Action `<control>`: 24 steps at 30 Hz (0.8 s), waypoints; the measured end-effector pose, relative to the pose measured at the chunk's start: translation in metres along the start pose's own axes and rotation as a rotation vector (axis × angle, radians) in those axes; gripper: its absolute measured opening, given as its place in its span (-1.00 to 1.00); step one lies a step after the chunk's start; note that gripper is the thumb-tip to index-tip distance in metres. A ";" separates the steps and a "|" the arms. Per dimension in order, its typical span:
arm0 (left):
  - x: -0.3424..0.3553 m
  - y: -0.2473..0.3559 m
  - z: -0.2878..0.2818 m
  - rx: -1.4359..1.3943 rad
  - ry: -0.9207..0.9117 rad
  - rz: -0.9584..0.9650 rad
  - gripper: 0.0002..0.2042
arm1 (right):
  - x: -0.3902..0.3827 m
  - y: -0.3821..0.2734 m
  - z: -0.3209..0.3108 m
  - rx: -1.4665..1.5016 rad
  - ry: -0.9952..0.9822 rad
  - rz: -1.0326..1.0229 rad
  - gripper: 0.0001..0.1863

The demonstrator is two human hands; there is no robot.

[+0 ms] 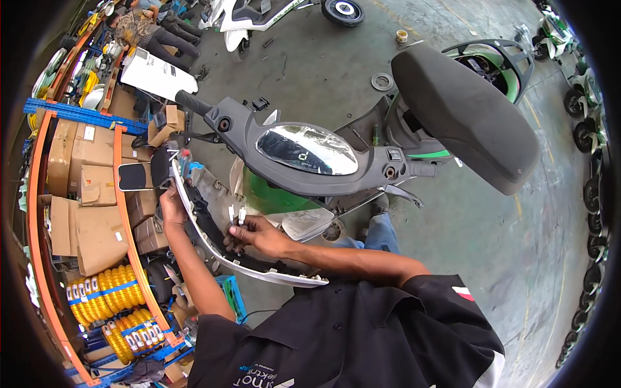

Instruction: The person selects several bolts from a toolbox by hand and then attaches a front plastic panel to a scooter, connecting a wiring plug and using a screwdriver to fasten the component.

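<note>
A long curved scooter panel (284,278), white along its outer edge with black inside, is held up in front of me. My left hand (172,205) grips its left side, fingers partly hidden behind the panel. Above the panel's inner side, my right hand (260,236) is closed in a pinch around two small white wire connectors (237,216), which stick up past the fingertips. Just beyond is a grey scooter handlebar cover (242,152) with a lit oval display (307,150) under clear film.
A dark scooter seat (466,116) stands raised at right. Orange and blue shelving (123,213) at left holds cardboard boxes (100,239) and yellow coils (107,294). A round metal part (382,81) lies on the floor. More scooters line the right edge; another person (152,35) is far left.
</note>
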State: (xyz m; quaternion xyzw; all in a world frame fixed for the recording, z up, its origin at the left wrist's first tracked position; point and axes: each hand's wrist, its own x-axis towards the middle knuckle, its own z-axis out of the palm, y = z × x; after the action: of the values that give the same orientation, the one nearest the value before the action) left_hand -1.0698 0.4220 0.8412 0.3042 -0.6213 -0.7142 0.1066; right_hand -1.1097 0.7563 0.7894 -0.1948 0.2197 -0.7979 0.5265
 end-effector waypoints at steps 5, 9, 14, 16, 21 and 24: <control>0.010 0.009 0.008 0.047 0.036 -0.173 -0.58 | 0.013 -0.012 -0.002 -0.089 0.039 0.042 -0.69; 0.046 -0.010 0.013 0.178 0.141 -0.172 -0.49 | 0.030 -0.015 -0.021 -0.334 0.244 0.088 -0.63; 0.066 -0.026 0.056 0.240 0.087 -0.301 -0.50 | 0.037 -0.005 -0.038 -0.377 0.499 0.079 -0.52; 0.069 -0.022 0.065 0.324 0.046 -0.222 -0.50 | 0.032 -0.010 -0.039 -0.441 0.579 0.115 -0.61; 0.012 -0.002 0.136 1.042 0.409 0.738 -0.45 | 0.027 0.002 -0.053 -0.338 0.629 -0.065 -0.80; -0.046 0.019 0.166 1.010 -0.058 0.638 -0.51 | 0.033 0.001 -0.032 -0.354 0.621 0.013 -0.80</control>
State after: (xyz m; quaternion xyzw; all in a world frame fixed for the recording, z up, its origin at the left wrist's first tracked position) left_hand -1.1315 0.5789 0.8798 0.0961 -0.9472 -0.2713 0.1410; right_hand -1.1382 0.7300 0.7650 -0.0299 0.5052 -0.7652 0.3979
